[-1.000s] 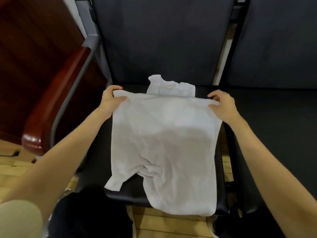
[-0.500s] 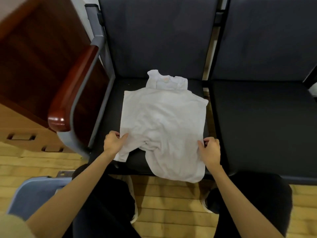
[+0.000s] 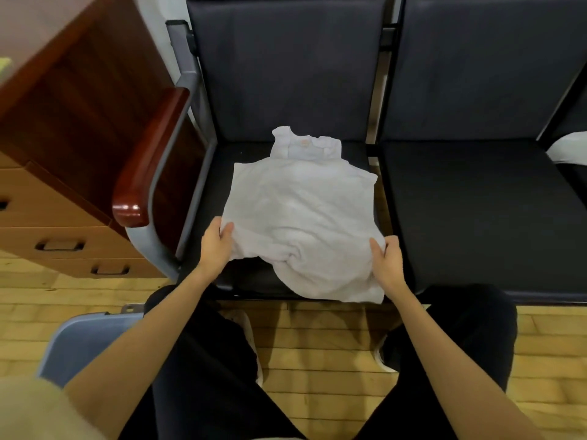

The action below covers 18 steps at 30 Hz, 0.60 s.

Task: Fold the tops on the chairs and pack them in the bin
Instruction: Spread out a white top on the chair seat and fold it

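White top [image 3: 301, 214] lay part-folded on the left chair [image 3: 216, 173], collar toward the backrest, lower hem bunched and hanging over the seat's front edge. Left hand [image 3: 216, 246] pinched the near-left edge of the cloth; right hand [image 3: 388, 261] pinched the near-right edge. Bin [image 3: 85, 341] sat on the floor at lower left, well apart from the top. Second white garment [image 3: 568, 150] on a chair far right. Risk, as judged: wrinkles at the hem could get locked into the next fold; an uneven lift could drag the overhanging cloth off the seat.
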Motion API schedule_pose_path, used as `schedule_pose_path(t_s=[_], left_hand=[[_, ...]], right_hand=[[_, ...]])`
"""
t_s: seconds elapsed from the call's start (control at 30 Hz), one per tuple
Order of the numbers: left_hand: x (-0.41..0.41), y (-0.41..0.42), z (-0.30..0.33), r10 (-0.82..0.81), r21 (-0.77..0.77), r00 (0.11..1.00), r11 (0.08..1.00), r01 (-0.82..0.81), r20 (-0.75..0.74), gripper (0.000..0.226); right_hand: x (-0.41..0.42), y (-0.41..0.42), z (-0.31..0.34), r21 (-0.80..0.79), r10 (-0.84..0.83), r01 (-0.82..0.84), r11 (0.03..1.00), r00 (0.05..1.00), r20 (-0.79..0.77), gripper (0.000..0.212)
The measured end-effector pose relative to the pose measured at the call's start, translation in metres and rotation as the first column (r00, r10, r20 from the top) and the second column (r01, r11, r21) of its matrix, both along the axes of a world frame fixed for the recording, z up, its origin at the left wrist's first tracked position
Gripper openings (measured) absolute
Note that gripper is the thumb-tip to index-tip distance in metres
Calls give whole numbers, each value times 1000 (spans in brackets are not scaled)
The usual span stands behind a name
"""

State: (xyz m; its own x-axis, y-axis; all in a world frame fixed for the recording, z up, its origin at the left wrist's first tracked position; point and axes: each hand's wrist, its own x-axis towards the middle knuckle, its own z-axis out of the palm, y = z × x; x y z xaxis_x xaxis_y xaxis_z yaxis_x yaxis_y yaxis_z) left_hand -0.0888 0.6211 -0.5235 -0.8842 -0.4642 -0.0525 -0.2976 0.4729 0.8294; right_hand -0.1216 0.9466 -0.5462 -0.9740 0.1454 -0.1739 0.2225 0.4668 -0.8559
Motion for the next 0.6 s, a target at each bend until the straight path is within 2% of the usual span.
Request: schedule_pose_path(t_s=[0.1, 0.2, 0.27, 0.33, 0.4, 0.5, 0.6], left_hand=[[-12, -14, 17, 15, 28, 998, 999, -16, 62, 22], [-17, -33, 17, 129, 276, 960, 940, -198, 249, 30], [-7, -34, 12, 178, 372, 906, 868, -328, 383, 38], [12, -29, 4, 179, 393, 869, 837, -381, 462, 43], [31, -19, -9, 128, 426, 841, 816, -390, 526, 39], [50, -7, -25, 135, 223, 812, 924, -310, 568, 29], [53, -9, -18, 193, 38, 834, 968, -247, 517, 38]], right_hand=[[-5, 7, 13, -28, -49, 51, 998, 997, 65, 25], [-6, 16, 30, -178, -111, 146, 973, 975, 190, 41], [-3, 24, 32, -275, -110, 209, 939, 936, 333, 38], [7, 28, 24, -267, -73, 213, 940, 889, 451, 39], [20, 29, 8, -213, -71, 203, 956, 862, 501, 44], [37, 23, 0, -153, -87, 165, 974, 904, 419, 26], [43, 22, 5, -41, -152, 160, 986, 976, 158, 24]])
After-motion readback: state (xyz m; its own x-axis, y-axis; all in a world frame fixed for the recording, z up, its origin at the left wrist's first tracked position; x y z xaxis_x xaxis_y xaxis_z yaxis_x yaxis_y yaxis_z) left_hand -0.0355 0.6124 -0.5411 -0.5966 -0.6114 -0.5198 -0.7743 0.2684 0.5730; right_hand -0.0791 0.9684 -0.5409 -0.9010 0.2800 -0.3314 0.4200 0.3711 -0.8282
